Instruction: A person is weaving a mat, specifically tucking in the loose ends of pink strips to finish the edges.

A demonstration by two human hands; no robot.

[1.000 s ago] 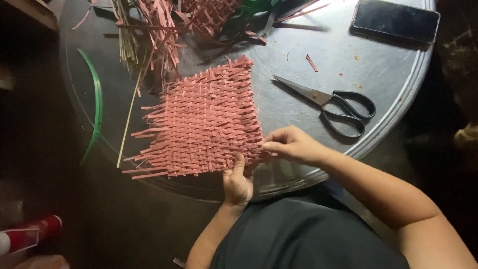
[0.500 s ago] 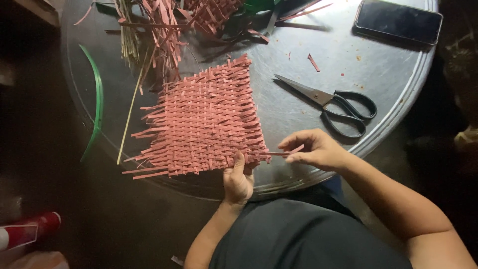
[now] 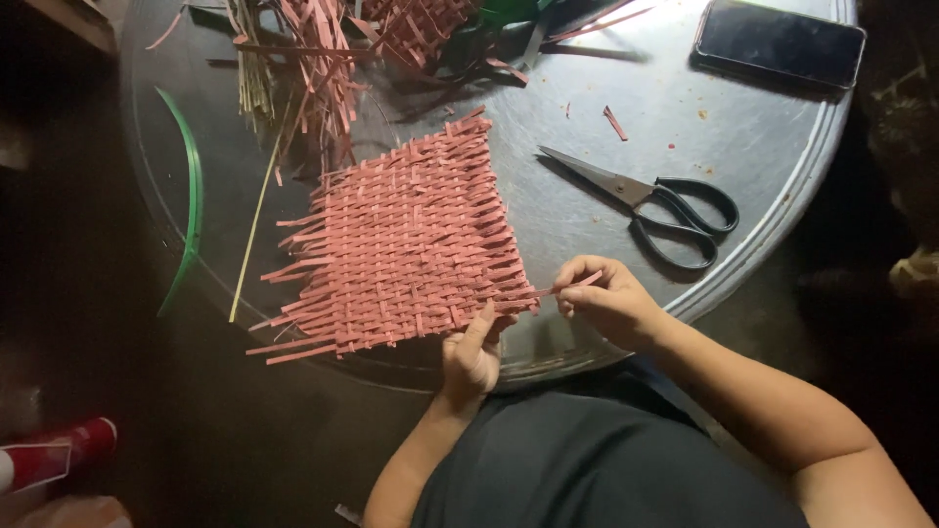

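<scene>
Weaving a pink strip (image 3: 567,286) into a square pink mat (image 3: 406,240) on a round metal tray (image 3: 763,166).
Right hand (image 3: 606,303) pinches the strip's free end, now nearer the mat's edge than half a second ago; left hand (image 3: 472,352) presses fingers together on the mat's near edge. Also on the tray: black-handled scissors (image 3: 650,200), a dark phone (image 3: 780,41), loose strips (image 3: 303,59). A red-and-white package (image 3: 54,458) lies lower left.
</scene>
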